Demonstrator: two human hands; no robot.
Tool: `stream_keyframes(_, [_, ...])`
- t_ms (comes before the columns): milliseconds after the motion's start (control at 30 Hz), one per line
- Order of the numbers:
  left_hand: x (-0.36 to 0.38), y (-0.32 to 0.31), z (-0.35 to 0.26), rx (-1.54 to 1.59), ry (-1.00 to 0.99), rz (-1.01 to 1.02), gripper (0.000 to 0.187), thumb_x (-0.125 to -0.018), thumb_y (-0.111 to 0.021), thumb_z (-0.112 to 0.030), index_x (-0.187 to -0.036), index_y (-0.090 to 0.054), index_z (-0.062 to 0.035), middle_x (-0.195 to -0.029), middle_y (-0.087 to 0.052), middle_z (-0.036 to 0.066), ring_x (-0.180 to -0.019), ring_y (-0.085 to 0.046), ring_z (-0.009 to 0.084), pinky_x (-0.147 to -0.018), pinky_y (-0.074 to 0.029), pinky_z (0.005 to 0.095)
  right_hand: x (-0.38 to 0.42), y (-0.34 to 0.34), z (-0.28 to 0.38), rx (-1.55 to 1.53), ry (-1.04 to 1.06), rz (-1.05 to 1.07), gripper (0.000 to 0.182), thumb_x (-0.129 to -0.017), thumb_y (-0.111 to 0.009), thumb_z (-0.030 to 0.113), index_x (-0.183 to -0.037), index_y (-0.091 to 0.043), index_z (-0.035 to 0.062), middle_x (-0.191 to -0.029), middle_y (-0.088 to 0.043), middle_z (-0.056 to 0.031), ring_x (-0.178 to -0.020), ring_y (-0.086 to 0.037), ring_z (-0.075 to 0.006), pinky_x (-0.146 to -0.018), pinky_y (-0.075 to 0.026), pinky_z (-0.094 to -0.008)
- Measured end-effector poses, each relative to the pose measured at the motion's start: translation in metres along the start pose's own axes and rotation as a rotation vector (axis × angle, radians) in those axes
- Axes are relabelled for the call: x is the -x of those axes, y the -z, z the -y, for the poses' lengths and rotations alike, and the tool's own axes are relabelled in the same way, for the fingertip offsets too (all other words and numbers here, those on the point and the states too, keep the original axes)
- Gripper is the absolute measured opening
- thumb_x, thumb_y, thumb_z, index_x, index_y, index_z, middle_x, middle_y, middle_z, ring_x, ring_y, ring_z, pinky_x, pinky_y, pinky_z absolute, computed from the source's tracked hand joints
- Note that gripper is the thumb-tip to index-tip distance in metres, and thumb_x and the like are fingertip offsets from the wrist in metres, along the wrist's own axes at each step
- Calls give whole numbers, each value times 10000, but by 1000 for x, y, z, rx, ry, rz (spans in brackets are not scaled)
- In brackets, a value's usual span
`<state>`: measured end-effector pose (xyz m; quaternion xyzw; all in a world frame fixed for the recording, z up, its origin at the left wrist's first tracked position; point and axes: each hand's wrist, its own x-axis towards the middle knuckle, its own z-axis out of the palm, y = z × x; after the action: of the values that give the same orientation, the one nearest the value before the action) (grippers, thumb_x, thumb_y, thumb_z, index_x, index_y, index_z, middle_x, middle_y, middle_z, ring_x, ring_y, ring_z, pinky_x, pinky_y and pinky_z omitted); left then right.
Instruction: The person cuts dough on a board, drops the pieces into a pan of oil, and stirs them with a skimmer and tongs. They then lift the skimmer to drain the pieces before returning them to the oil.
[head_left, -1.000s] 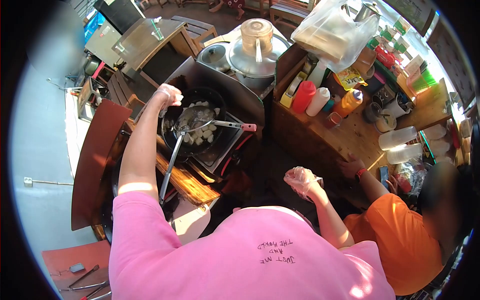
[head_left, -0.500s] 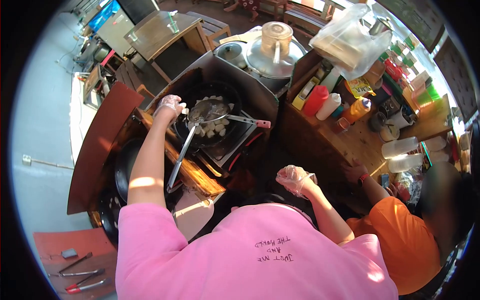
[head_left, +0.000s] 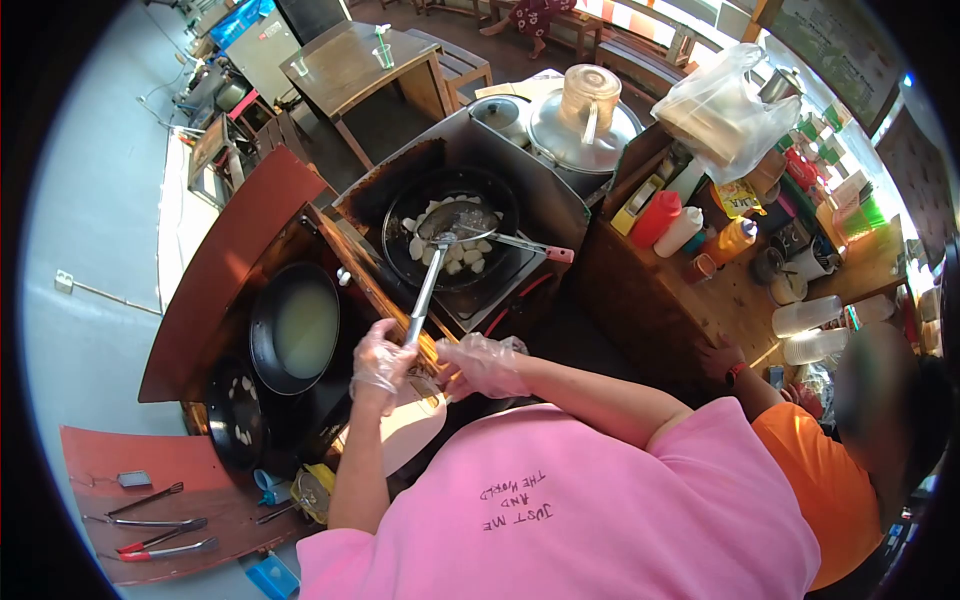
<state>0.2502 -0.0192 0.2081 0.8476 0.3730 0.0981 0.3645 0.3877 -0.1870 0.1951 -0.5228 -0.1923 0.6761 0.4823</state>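
My left hand [head_left: 381, 362], in a clear plastic glove, is closed round the end of the long metal handle of a skimmer [head_left: 428, 290]. The skimmer's round head rests over pale chunks of food [head_left: 455, 262] in a black frying pan [head_left: 395, 262] on the stove. My right hand [head_left: 485, 366], also gloved, is beside it at the wooden ledge [head_left: 362, 272], fingers bent inward; what they hold, if anything, is hidden. Tongs with a pink-tipped handle [head_left: 558, 254] lie across the pan's right side. A pale board [head_left: 408, 430] is below my hands.
At left are a pan of cloudy liquid [head_left: 308, 335] and another dark pan [head_left: 235, 420]. Several tongs lie on a red surface [head_left: 95, 470]. Sauce bottles [head_left: 657, 219] stand on the right counter, where a person in an orange shirt [head_left: 810, 470] works. A large lidded pot [head_left: 570, 140] stands behind.
My left hand has come back from above the pan to the skimmer's handle, which has swung rightward. My right hand has moved left, close to it. The view has shifted, showing more at left.
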Motion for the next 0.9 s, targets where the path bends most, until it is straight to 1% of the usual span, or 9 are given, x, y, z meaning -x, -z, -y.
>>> stream_keyframes(67, [8,-17,-22,119,-34,20,500,-759,-807,-144,-1203,-626,-2,-682,-677,59,-590,-645,137,-575,-538,302,-24,-9,-6,-301,-59,-42,502,-1039,-350,445,-1252,-523,25,-1134,-625,-129,-1001,-623,-247,-922,-501,-449])
stream_keyframes(100, [14,-15,-41,-62,-257,-20,421,-782,-779,-135,-1154,-650,14,-700,-691,90,-589,-658,147,-582,-545,302,-22,-11,-4,-303,-62,-48,502,-1039,-350,445,-1252,-523,25,-1134,-625,-129,-1001,-623,-247,-922,-501,-449])
stream_keyframes(200, [13,-13,-73,-73,-226,141,341,-800,-759,-146,-1089,-681,19,-731,-705,132,-619,-683,166,-597,-549,307,-8,-12,6,-776,47,-29,342,-1051,-351,378,-1057,-542,94,-987,-610,-54,-907,-601,-216,-912,-471,-469])
stream_keyframes(300, [-3,-6,-116,-35,-355,81,249,-839,-717,-180,-1015,-710,-3,-758,-713,131,-696,-705,227,-663,-552,337,-4,9,-9,-730,47,69,316,-1044,-384,375,-1005,-540,103,-887,-566,-26,-855,-583,-208,-901,-489,-467])
stream_keyframes(367, [-19,-24,-140,-256,-712,-105,183,-870,-663,-205,-997,-711,-84,-901,-714,146,-844,-702,304,-755,-543,414,-3,11,-16,-780,-4,-35,276,-1035,-423,342,-944,-535,107,-805,-519,-20,-766,-560,-196,-848,-521,-480])
stream_keyframes(433, [-47,-67,-162,-356,-839,-92,148,-880,-655,-216,-978,-723,-129,-952,-712,124,-898,-698,294,-807,-539,413,5,16,-19,-688,-58,-191,242,-1013,-472,299,-934,-551,84,-778,-521,-21,-694,-553,-184,-772,-565,-483])
stream_keyframes(633, [-93,-179,-238,-1104,-737,594,192,-831,-686,-139,-1010,-745,-106,-1040,-743,85,-996,-713,242,-826,-569,371,18,35,-47,-569,-73,-263,248,-945,-572,306,-964,-577,59,-716,-538,-28,-632,-558,-160,-684,-600,-446])
stream_keyframes(833, [-116,-211,-235,-1171,-834,631,225,-834,-667,-118,-1041,-744,-76,-1067,-741,74,-1009,-710,248,-823,-581,390,7,73,-106,-561,296,-32,196,-949,-602,235,-975,-592,41,-769,-600,-54,-651,-611,-155,-664,-625,-446])
stream_keyframes(900, [-131,-204,-239,-1044,-868,462,166,-861,-624,-135,-967,-747,-100,-1010,-748,98,-962,-724,257,-792,-585,383,5,84,-103,-545,314,2,191,-950,-597,226,-979,-597,37,-733,-589,-45,-624,-602,-147,-616,-615,-397])
